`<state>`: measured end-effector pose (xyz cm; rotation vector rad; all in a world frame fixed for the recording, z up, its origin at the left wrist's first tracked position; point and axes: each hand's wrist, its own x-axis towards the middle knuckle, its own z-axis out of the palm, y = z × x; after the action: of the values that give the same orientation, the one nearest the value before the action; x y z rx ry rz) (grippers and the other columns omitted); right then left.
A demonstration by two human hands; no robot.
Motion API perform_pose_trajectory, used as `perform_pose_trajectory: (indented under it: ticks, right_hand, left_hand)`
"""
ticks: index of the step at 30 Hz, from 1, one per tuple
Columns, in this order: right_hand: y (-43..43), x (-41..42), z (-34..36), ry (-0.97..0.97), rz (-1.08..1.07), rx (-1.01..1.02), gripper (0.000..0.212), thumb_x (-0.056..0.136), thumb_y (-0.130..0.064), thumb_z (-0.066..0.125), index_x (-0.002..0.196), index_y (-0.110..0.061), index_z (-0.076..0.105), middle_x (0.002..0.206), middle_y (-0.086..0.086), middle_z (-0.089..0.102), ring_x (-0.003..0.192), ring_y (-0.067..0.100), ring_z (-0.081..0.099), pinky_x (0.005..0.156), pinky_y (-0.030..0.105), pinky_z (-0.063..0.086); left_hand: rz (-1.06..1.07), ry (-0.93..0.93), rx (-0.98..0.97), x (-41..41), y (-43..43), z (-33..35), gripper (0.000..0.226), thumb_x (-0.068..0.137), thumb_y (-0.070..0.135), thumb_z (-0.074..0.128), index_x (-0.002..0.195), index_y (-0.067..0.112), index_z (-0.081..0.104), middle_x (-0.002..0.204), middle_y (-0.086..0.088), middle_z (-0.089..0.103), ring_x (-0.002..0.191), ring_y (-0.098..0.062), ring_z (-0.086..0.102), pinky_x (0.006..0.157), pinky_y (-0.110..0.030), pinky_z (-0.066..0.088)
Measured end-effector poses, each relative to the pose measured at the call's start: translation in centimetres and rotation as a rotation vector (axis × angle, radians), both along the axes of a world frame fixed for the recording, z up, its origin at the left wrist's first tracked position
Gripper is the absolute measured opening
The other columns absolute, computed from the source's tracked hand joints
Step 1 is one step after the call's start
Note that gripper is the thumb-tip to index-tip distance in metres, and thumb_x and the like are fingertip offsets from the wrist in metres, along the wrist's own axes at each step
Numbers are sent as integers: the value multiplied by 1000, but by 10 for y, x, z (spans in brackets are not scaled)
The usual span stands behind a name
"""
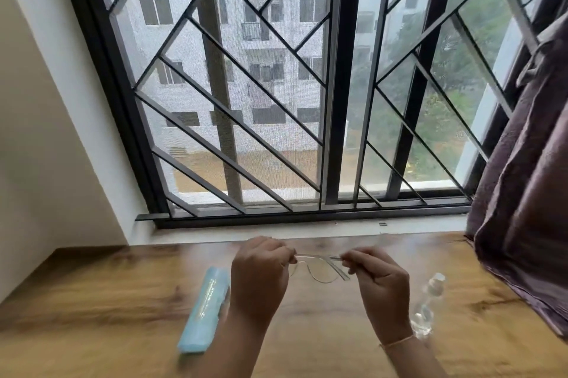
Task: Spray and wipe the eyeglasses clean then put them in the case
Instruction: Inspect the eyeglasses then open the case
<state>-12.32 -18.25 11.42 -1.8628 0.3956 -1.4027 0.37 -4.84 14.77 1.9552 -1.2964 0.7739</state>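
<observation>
Wooden table under a grilled window, left hand and right hand each pinching the eyeglasses

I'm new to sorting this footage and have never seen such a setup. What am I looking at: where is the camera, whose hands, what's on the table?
No machine: a person wears one wide-angle camera on the head, looking forward and down at their own hands. The left hand and right hand each pinch one end of clear-framed eyeglasses above a wooden table by a barred window. On the table are a light-blue case, left of the arms, and a small clear bottle with a white cap, on the right. A purple curtain hangs far right.
</observation>
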Motion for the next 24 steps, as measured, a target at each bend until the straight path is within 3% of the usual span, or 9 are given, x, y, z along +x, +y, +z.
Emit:
perform_pose_trajectory:
  ticks: [8, 11, 14, 17, 19, 22, 24]
  right_hand:
    - [4, -4, 5, 7, -38, -64, 29, 66, 22, 68, 74, -5, 73, 73, -7, 65, 63, 8, 61, 58, 17, 50]
    - [9, -6, 21, 16, -82, -201, 21, 68, 14, 69, 76, -5, 74, 73, -1, 66, 69, 6, 61, 64, 16, 51]
    - [17, -3, 47, 21, -116, -408, 12, 71, 7, 68, 77, -2, 74, 75, 6, 65, 70, 12, 60, 65, 20, 51]
    - [29, 7, 72, -1, -33, -567, 9, 78, 4, 66, 81, -1, 73, 76, 9, 65, 70, 17, 61, 63, 25, 51]
    - [35, 12, 81, -29, 17, -549, 14, 84, 0, 59, 88, -2, 73, 82, 9, 68, 76, 18, 63, 68, 24, 52]
    - [29, 10, 81, -81, -36, -402, 19, 81, 3, 60, 93, -4, 73, 87, 8, 70, 82, 15, 65, 73, 23, 54]
    - [20, 5, 72, -95, -41, -265, 21, 76, 2, 63, 92, -6, 73, 84, 5, 70, 79, 8, 65, 72, 18, 53]
  left_hand:
    - [42, -28, 23, -5, 0, -2, 18, 68, 22, 54, 60, 19, 70, 65, 9, 68, 56, -18, 61, 53, -25, 49]
    - [60, 25, 1, -4, 1, -7, 16, 70, 24, 57, 66, 20, 72, 68, 11, 70, 58, -17, 63, 53, -24, 50]
    - [50, 193, -155, -5, -2, -8, 11, 69, 19, 62, 69, 22, 73, 69, 11, 71, 63, -12, 66, 53, -25, 51]
    - [-3, 523, -396, -14, -11, -4, 20, 65, 5, 70, 71, 23, 76, 68, 16, 71, 64, 5, 62, 61, -14, 48]
    - [-6, 900, -591, -19, -20, -1, 30, 65, -4, 74, 71, 26, 76, 61, 17, 69, 59, 9, 58, 60, -11, 45]
    - [-200, 1499, -937, -17, -30, 5, 34, 71, -16, 64, 56, 12, 74, 56, 0, 67, 55, -8, 62, 61, -20, 54]
    - [-327, 1733, -1075, -15, -31, 7, 39, 78, -17, 53, 51, 6, 69, 52, -4, 64, 50, -12, 64, 55, -21, 56]
